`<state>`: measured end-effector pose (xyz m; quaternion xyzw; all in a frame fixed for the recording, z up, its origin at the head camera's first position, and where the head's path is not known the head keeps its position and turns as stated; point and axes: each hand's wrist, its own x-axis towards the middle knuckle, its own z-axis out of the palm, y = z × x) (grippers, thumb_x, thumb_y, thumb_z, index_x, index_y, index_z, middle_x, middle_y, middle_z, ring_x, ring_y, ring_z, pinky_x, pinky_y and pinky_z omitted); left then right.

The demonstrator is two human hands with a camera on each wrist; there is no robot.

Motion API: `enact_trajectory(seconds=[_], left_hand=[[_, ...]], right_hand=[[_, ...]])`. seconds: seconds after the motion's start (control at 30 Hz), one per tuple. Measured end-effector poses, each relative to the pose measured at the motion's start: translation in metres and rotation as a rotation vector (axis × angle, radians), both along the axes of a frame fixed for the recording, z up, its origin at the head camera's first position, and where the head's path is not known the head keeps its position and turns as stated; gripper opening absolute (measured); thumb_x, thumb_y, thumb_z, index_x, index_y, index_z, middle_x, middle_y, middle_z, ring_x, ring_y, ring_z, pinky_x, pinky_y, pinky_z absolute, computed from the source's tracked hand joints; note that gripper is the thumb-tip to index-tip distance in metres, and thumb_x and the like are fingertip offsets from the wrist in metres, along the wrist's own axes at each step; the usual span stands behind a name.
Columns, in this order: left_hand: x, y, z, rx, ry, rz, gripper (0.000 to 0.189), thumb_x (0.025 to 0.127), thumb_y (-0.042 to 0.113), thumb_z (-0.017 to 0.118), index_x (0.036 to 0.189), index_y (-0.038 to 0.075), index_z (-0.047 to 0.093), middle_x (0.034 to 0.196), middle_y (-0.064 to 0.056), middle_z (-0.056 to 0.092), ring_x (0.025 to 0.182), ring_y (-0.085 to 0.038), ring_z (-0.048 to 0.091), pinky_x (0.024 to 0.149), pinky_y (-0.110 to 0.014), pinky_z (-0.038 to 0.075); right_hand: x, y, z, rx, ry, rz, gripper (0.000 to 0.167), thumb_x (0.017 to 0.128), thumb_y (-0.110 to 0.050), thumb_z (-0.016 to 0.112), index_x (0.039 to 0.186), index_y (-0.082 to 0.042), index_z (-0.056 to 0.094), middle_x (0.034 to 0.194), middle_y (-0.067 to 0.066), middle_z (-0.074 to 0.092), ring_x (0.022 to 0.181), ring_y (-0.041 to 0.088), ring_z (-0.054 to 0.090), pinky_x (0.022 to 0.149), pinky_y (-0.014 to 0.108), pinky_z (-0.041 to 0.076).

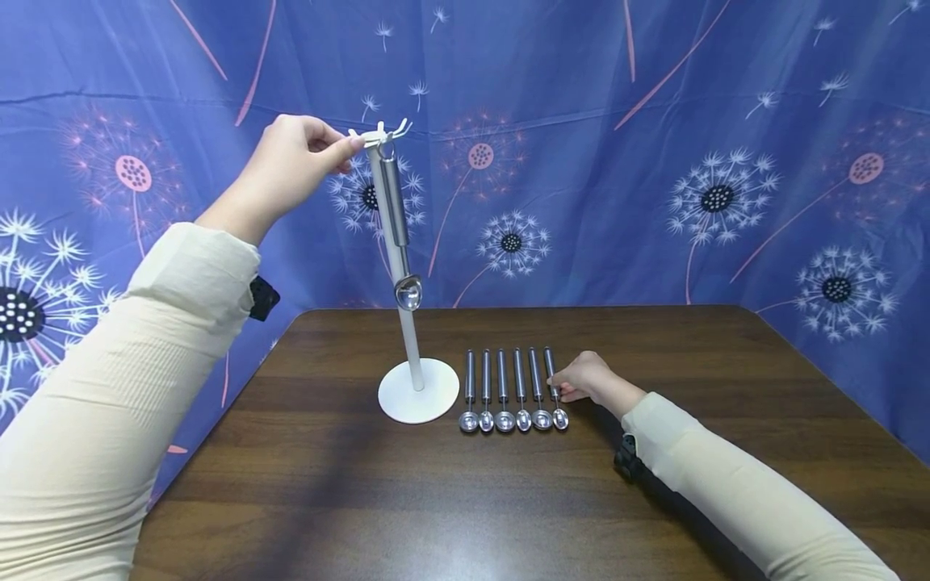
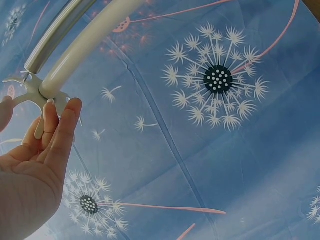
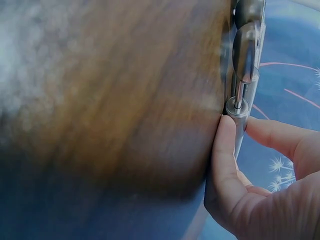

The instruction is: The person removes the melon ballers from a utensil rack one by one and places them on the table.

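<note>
A white hook stand (image 1: 408, 335) with a round base rises from the table; one steel scoop (image 1: 408, 292) hangs by its ring from a hook at the top. My left hand (image 1: 301, 157) pinches a white hook arm of the stand's top (image 2: 34, 92) between thumb and fingers. To the right of the base, several small steel scoops (image 1: 504, 421) lie in a row, handles pointing away, round bowls alternating with oval ones. My right hand (image 1: 590, 378) pinches the handle of the rightmost oval scoop (image 1: 560, 419); the thumb and a finger close on this handle (image 3: 239, 122) in the right wrist view.
The brown wooden table (image 1: 436, 500) carries the stand and the scoops. Behind its far edge hangs a blue cloth (image 1: 581, 161) with dandelion prints. The scoops lie close beside one another.
</note>
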<state>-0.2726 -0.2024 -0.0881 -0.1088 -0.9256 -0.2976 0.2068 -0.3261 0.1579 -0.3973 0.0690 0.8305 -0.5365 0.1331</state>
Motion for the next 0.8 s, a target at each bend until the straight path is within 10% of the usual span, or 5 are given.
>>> enact_trajectory(seconds=[0.8], left_hand=[[-0.001,-0.0008,-0.0011,0.02,0.004,-0.014,0.05,0.096,0.047,0.055,0.116,0.002,0.065,0.073,0.018,0.063,0.085,-0.004,0.058,0.09,-0.035,0.043]], right_hand=[[0.0013,0.0012,0.0002,-0.015,0.02,0.018,0.013,0.084,0.005,0.066,0.091,0.012,0.058,0.073,0.007,0.06,0.05,0.006,0.055,0.06,0.026,0.06]])
